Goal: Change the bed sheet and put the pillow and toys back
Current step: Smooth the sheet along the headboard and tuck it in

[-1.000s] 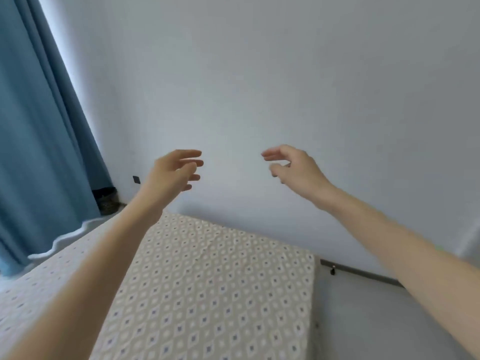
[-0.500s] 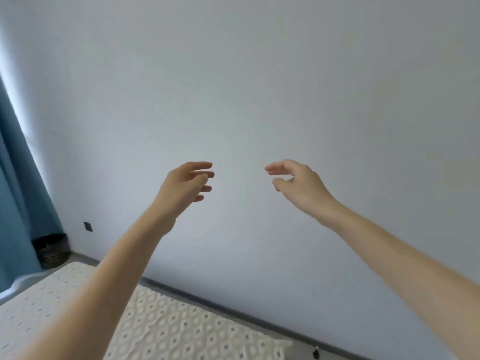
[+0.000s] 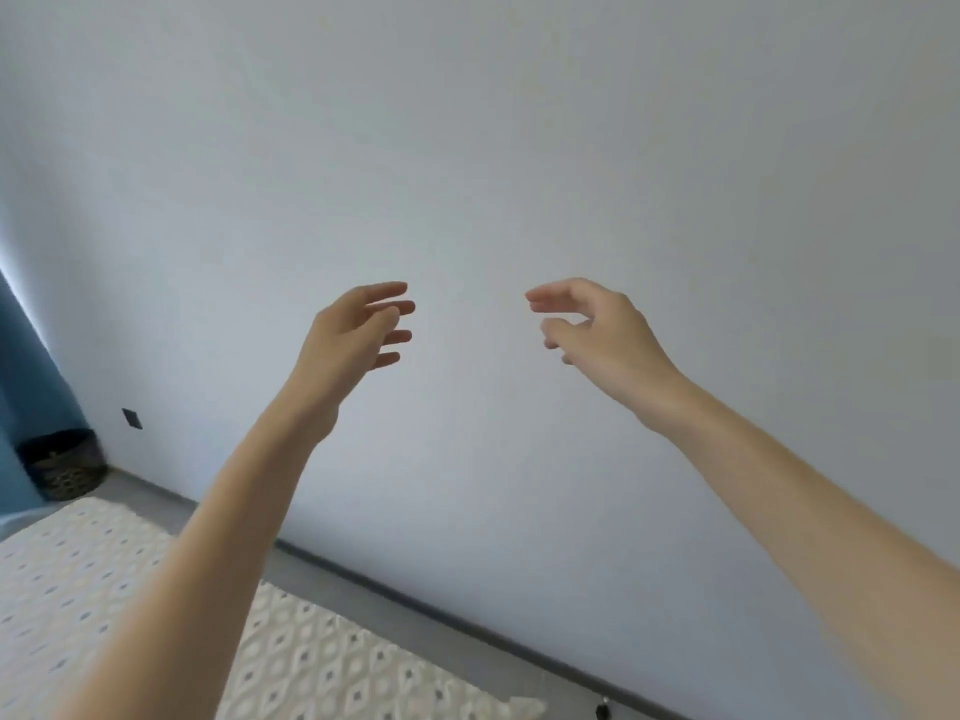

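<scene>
Both my arms are stretched out in front of me against a plain pale wall. My left hand [image 3: 358, 330] is raised with fingers loosely spread and holds nothing. My right hand [image 3: 597, 330] hangs level with it, fingers relaxed and slightly bent, also empty. Far below them, at the lower left, lies the bed [image 3: 83, 589] with a cream cover patterned in small diamonds; my left forearm crosses over it. No sheet, pillow or toy shows in this view.
A blue curtain [image 3: 26, 376] hangs at the left edge, with a dark woven basket [image 3: 65, 467] at its foot. A small dark socket [image 3: 132, 418] sits low on the wall. A grey skirting strip [image 3: 415, 610] runs along the floor behind the bed.
The view has tilted upward and turned right, so the bed and curtain have slid down and left. Both hands stayed raised, empty and about the same distance apart.
</scene>
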Motion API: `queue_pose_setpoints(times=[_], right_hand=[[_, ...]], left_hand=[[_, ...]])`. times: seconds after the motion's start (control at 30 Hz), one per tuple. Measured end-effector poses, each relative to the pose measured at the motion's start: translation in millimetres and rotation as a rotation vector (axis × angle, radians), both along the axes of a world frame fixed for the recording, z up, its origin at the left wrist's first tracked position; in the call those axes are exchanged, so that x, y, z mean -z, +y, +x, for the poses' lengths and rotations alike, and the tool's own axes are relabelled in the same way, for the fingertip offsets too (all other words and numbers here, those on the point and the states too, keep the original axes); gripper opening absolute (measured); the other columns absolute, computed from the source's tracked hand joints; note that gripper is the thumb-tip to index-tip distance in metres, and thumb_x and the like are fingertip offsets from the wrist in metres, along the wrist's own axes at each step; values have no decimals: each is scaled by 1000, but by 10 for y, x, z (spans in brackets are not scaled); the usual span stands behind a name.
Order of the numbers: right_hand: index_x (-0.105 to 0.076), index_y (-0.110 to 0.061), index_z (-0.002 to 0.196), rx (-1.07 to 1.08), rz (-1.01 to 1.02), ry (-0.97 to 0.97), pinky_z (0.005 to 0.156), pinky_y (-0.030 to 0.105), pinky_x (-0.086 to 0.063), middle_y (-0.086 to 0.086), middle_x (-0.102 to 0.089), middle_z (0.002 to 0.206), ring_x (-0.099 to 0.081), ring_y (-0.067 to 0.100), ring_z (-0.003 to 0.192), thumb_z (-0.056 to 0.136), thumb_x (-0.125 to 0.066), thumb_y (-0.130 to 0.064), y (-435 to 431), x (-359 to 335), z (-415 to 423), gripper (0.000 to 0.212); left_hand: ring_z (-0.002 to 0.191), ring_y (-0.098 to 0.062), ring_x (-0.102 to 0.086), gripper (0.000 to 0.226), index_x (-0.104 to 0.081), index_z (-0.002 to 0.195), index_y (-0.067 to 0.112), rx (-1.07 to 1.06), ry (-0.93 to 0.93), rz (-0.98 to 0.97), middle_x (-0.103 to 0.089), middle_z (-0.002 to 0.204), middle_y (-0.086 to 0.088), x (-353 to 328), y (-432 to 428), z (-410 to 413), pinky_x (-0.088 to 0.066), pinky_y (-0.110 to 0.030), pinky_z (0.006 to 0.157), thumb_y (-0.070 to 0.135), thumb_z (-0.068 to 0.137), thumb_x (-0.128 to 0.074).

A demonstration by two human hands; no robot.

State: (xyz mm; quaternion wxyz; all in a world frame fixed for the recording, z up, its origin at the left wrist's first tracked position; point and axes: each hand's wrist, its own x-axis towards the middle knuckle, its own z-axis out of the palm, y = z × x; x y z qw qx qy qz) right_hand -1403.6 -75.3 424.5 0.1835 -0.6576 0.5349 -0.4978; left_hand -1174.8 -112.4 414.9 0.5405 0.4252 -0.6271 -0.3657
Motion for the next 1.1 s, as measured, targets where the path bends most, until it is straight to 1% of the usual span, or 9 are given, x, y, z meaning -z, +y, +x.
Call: queue_pose_setpoints(times=[0.13, 0.3, 0.47, 0.57, 0.73, 0.87, 0.93, 1.0, 1.1], right_hand=[[-62, -38, 106, -94, 30, -23, 81, 23, -51, -24, -63, 110, -62, 4, 97, 91, -52, -15, -717, 73, -203, 29], [-62, -39, 106, -190, 66, -19, 77, 22, -53, -26, -62, 110, -64, 4, 89, 90, -52, -17, -1567, 122, -374, 29], [-62, -38, 109, -301, 104, -22, 77, 21, -51, -25, -62, 111, -64, 5, 89, 91, -52, -16, -2405, 223, -430, 29], [-61, -38, 108, -420, 130, -10, 79, 20, -50, -25, -62, 112, -63, 4, 91, 91, -52, -16, -2995, 287, -374, 29], [-62, -38, 107, -611, 136, -25, 84, 25, -52, -23, -63, 111, -63, 5, 95, 91, -52, -15, -3683, 376, -140, 30], [-63, -36, 108, -797, 179, -46, 87, 30, -53, -22, -64, 111, -65, 7, 91, 91, -51, -13, -4124, 441, 185, 31], [-63, -33, 110, -849, 198, -57, 87, 31, -54, -19, -64, 112, -66, 8, 89, 91, -50, -11, -4256, 448, 362, 31], [-63, -29, 112, -919, 228, -70, 88, 31, -53, -15, -64, 113, -67, 10, 88, 92, -50, -9, -4382, 468, 562, 31], [-63, -26, 112, -1011, 245, -88, 83, 26, -53, -11, -64, 115, -66, 12, 92, 93, -49, -7, -4596, 507, 901, 30]], left_hand=[[101, -9, -65, 30, -59, 123, 28, -77, -21, 17, -65, 115, 11, 170, -625, -196, -53, -30, 88, 17, 98, -47], [101, -10, -65, 31, -58, 123, 27, -166, -32, 81, -65, 117, 9, 230, -1369, -397, -53, -31, 89, 16, 97, -46], [98, -8, -66, 29, -60, 119, 29, -276, -9, 117, -67, 113, 11, 273, -2009, -492, -53, -29, 86, 16, 97, -46], [97, -8, -67, 29, -60, 118, 29, -395, 10, 115, -68, 110, 12, 339, -2372, -480, -53, -28, 85, 17, 98, -45], [95, -7, -66, 30, -60, 121, 26, -620, 56, 122, -68, 110, 11, 441, -2610, -380, -53, -22, 80, 16, 98, -43], [95, -12, -66, 29, -60, 121, 22, -830, 118, 133, -67, 112, 7, 534, -2669, -239, -53, -29, 86, 13, 99, -43], [96, -11, -65, 29, -59, 121, 23, -899, 114, 170, -66, 112, 9, 529, -2668, -137, -53, -29, 86, 14, 99, -43], [97, -10, -65, 28, -59, 120, 26, -965, 101, 185, -65, 112, 11, 548, -2664, -10, -53, -28, 85, 16, 99, -44], [94, -7, -65, 25, -60, 114, 30, -1059, 100, 182, -65, 111, 13, 615, -2676, 191, -52, -26, 81, 18, 99, -45]])
